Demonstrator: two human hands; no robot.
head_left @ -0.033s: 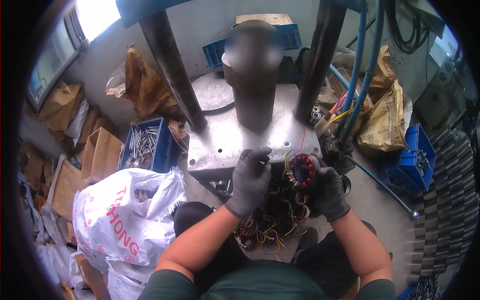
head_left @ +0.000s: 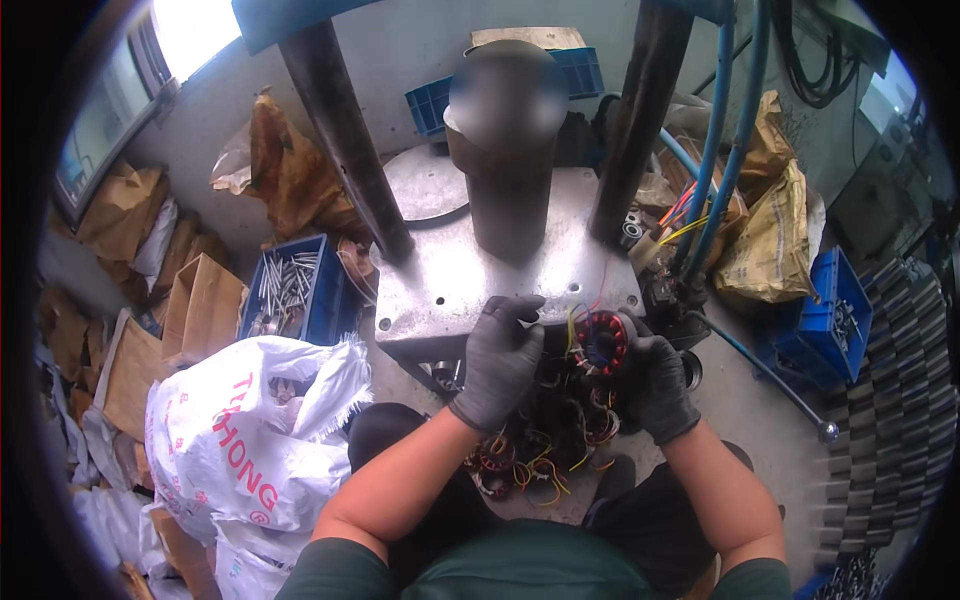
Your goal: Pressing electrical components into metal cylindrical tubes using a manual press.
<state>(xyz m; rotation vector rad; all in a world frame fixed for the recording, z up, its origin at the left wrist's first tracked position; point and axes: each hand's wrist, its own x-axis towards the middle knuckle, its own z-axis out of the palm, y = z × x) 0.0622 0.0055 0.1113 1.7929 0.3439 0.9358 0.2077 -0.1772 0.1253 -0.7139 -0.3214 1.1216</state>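
My right hand [head_left: 660, 385], in a grey glove, grips a small ring-shaped motor stator [head_left: 617, 350] by its right side. The stator is tilted, with red insulation round its inner ring and thin red and yellow-green wires rising from it. My left hand [head_left: 503, 360], also gloved, hangs just left of the stator at the front edge of the press table [head_left: 500, 300]. Its fingers are curled inward, and anything between them is hidden. Below the hands, between my knees, lies a heap of wound stators [head_left: 495, 455] with yellow, red and green leads.
A thick metal ram [head_left: 507, 210] stands over the table between two dark columns [head_left: 345, 150]. Left are a white woven sack [head_left: 235, 430] and a blue crate [head_left: 325, 300] of metal rods. Right are another blue crate [head_left: 815, 345], stacked metal parts [head_left: 880, 400] and a ball-ended lever [head_left: 780, 385].
The stator in my right hand has shifted slightly left and turned a little. My left hand has barely moved.
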